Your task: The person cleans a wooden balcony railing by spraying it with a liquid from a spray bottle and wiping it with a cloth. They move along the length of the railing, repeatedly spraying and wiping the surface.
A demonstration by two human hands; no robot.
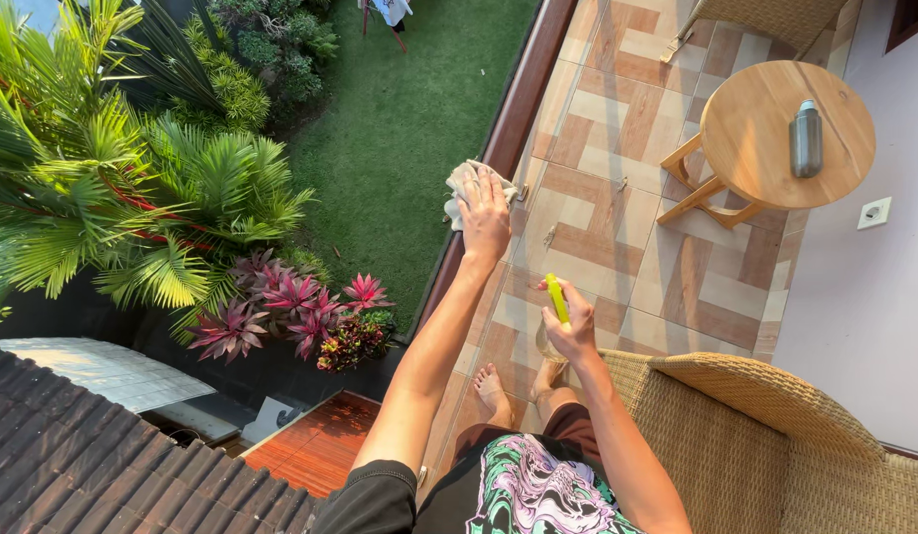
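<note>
My left hand (pixel 485 215) presses a crumpled pale cloth (pixel 463 184) flat onto the dark wooden railing (pixel 523 94) of a balcony. My right hand (pixel 574 329) is closed around a bottle with a yellow spray top (pixel 558 298), held lower and nearer my body, above the tiled floor. My bare feet (pixel 493 388) stand on the tiles just behind the railing.
A round wooden side table (pixel 750 129) carries a grey metal bottle (pixel 805 138) at the far right. A wicker chair (pixel 775 435) is close by my right arm, another at the top. Below the railing lie a lawn, palms and roof tiles.
</note>
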